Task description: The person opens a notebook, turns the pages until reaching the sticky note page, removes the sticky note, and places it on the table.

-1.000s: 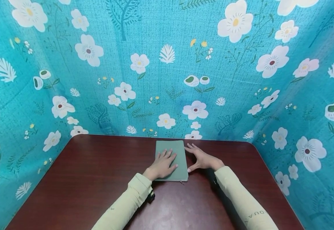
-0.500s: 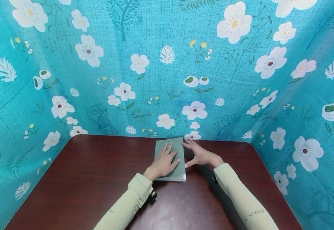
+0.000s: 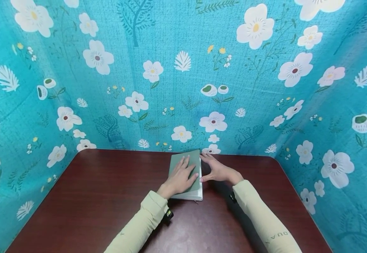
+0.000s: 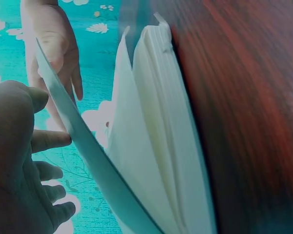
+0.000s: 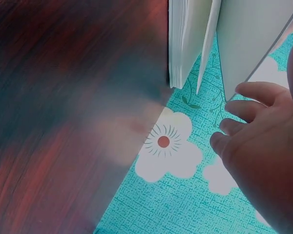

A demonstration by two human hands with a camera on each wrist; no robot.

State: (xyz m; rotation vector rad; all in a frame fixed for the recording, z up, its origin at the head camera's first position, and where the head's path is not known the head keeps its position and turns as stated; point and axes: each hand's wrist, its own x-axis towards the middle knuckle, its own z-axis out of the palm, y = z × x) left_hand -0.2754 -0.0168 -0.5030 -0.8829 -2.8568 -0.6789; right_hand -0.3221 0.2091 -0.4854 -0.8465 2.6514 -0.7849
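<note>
While the green notebook lies at the far middle of the dark wooden table, close to the floral backdrop, my left hand rests flat on its cover with the fingers straight and slightly spread. My right hand sits at the book's right edge, thumb and fingers on the cover edge; the exact contact is partly hidden in the head view.

Status, as judged from these views: opening is under way but not complete. The cover's right edge is raised off the page block, and white pages show beneath it. The left wrist view shows the cover standing apart from the fanned pages. The right wrist view shows the page block with a gap beside it.

Remaining: the cover is not yet laid fully over, and no page spread is exposed flat.
</note>
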